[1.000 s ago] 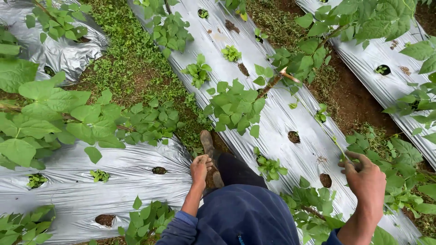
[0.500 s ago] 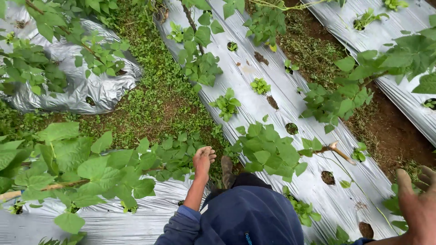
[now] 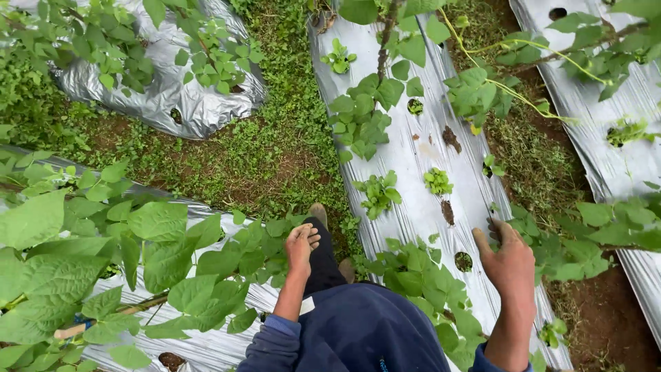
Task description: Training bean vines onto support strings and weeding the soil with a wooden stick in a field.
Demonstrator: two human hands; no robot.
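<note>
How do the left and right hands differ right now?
The left hand is loosely curled, fingers tucked in, near the big leaves over the left mulch sheet. The right hand is open with fingers spread, over the plastic-covered middle bed beside a planting hole. The left sits nearer the dark trouser leg; the right reaches farther out. Both are bare, empty and back-up to the camera.
</note>
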